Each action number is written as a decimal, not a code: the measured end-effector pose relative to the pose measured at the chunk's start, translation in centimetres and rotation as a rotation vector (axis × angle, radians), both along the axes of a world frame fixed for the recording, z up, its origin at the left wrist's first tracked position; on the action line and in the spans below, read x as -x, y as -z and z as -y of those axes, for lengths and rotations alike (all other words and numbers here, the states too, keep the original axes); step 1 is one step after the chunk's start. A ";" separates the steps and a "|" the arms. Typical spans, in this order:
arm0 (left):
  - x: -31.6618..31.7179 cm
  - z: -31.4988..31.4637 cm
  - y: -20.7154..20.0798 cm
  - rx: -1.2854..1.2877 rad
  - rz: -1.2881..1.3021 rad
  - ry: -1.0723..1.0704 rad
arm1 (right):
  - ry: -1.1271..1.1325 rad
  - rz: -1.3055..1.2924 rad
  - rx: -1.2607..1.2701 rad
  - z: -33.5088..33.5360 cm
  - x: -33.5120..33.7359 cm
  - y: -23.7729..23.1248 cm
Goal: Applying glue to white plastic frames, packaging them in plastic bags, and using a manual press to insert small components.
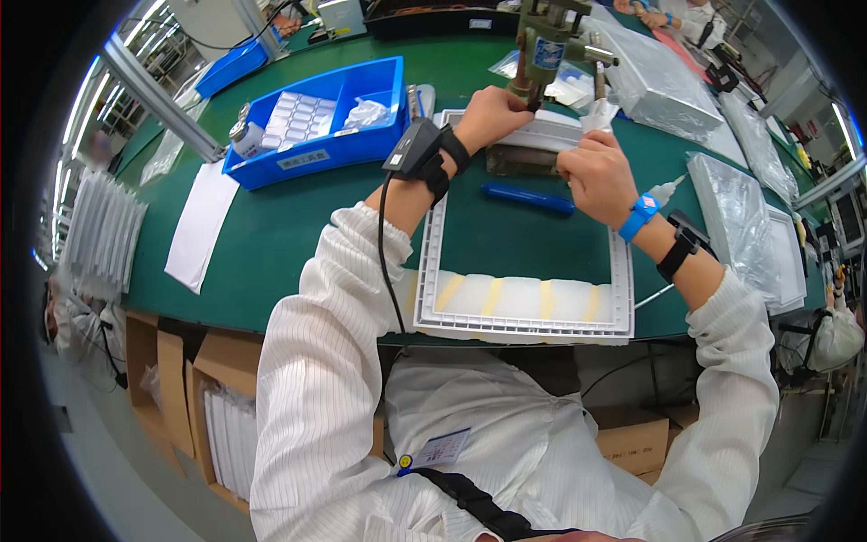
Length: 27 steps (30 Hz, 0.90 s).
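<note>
A white rectangular plastic frame lies on the table before me, its far side at a small bench press. My left hand is at the frame's far side, fingertips pinched together close under the press head; what they hold, if anything, is hidden. My right hand is closed in a fist around the lower end of the press lever, which has a white wrapping. Inside the frame lies a blue pen-shaped tool. A padded white strip with yellow bands runs under the near side.
At left stands a blue divided bin with a bottle and white parts; a white paper sheet lies beside it. Plastic-wrapped panels are at right, near a small nozzle bottle. A cable hangs from my left wrist. Cardboard boxes sit below.
</note>
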<state>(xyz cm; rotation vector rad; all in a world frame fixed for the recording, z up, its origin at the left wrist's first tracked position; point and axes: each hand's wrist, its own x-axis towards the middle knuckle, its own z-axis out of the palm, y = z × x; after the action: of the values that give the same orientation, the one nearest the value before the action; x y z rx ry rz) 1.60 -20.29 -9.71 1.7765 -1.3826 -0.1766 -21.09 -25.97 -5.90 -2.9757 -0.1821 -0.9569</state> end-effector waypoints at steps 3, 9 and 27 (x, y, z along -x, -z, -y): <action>-0.2 -0.1 -0.3 -0.005 -0.001 0.001 | -0.005 0.016 0.020 0.1 -0.2 0.3; -0.4 0.2 0.3 0.061 0.001 -0.022 | -0.024 0.044 0.032 -0.4 -0.5 0.0; 0.0 0.8 1.4 0.235 -0.033 -0.021 | -0.131 0.397 -1.314 14.8 -10.8 -20.6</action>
<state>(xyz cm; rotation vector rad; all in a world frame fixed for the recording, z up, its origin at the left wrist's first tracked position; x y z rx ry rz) 1.56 -21.04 -11.14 1.5856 -1.3044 -0.0300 -10.29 -40.73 14.68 -1.5623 0.1906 -1.0357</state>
